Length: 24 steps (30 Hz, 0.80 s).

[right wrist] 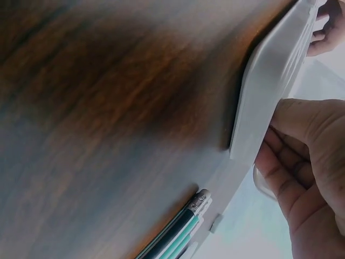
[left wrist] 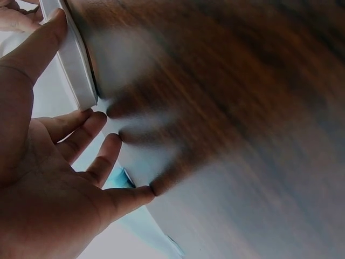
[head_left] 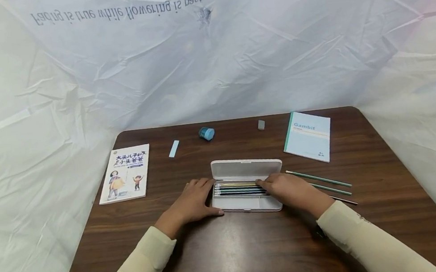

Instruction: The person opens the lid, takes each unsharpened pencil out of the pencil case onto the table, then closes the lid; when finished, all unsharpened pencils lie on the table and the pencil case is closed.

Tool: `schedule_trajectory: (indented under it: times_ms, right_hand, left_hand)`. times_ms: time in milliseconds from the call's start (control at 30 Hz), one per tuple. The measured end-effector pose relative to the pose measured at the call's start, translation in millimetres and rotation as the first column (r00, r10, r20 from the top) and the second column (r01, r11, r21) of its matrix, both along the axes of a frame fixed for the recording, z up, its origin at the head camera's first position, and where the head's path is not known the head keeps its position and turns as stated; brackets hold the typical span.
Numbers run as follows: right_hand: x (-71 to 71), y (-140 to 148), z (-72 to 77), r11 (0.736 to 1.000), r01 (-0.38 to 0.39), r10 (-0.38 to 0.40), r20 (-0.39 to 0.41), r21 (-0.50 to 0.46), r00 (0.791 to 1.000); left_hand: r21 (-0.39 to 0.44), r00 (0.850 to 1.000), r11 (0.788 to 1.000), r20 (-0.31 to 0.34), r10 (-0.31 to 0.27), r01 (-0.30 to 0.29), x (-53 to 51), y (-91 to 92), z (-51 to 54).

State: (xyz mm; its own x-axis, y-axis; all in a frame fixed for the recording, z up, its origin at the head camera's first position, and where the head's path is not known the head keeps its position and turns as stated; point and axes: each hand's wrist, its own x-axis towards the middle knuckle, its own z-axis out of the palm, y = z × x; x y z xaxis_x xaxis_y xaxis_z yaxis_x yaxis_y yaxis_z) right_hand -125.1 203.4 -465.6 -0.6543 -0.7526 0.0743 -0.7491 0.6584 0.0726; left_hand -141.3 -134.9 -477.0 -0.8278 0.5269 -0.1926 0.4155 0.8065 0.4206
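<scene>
A white pencil case (head_left: pixel 237 204) lies with its lid (head_left: pixel 246 168) raised at the back. Several pencils (head_left: pixel 236 189), dark, green and yellowish, lie side by side in its rear compartment. My left hand (head_left: pixel 193 201) holds the case's left end, thumb at the front corner and index finger near the hinge; in the left wrist view its other fingers spread down to the table. My right hand (head_left: pixel 290 189) reaches over the right end, thumb and bent fingers pinching at the pencils' right ends. The case wall (right wrist: pixel 264 91) hides those fingertips in the right wrist view.
Three pencils (head_left: pixel 330 188) lie right of the case, partly behind my right forearm. Farther back are a picture book (head_left: pixel 125 175), a light blue strip (head_left: pixel 173 148), a blue sharpener (head_left: pixel 206 133), a grey eraser (head_left: pixel 261 124) and a notebook (head_left: pixel 308 137). White sheeting surrounds the table.
</scene>
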Motion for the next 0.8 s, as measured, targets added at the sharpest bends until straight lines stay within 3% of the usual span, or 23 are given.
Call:
schedule_trajectory:
  times_ms: [233, 367, 533, 667, 800]
  right_hand:
    - [0.3, -0.9, -1.3, 1.000, -0.006, 0.006, 0.018, -0.004, 1.000]
    - [-0.2, -1.6, -1.5, 1.000, 0.022, -0.020, 0.088, -0.020, 0.996]
    - [-1.0, -4.0, -0.8, 0.993, 0.088, -0.069, 0.216, -0.081, 0.974]
    - [-2.3, -5.3, -1.9, 0.985, 0.111, -0.074, 0.262, -0.130, 0.962]
    - [-2.1, -5.8, -3.2, 0.985, 0.106, -0.069, 0.258, -0.132, 0.964]
  left_hand:
    - [-0.002, 1.000, 1.000, 0.005, 0.002, -0.002, 0.8, -0.3, 1.0]
    - [-0.001, 1.000, 1.000, 0.005, 0.000, 0.000, 1.0, -0.3, 1.9]
    - [0.005, 1.000, 1.000, 0.004, -0.001, 0.001, 1.2, -0.2, 2.8]
    - [0.011, 1.000, 1.000, 0.001, -0.002, 0.002, 1.1, -0.1, 2.6]
    - [0.007, 1.000, 1.000, -0.004, -0.006, 0.006, 0.9, -0.3, 1.4]
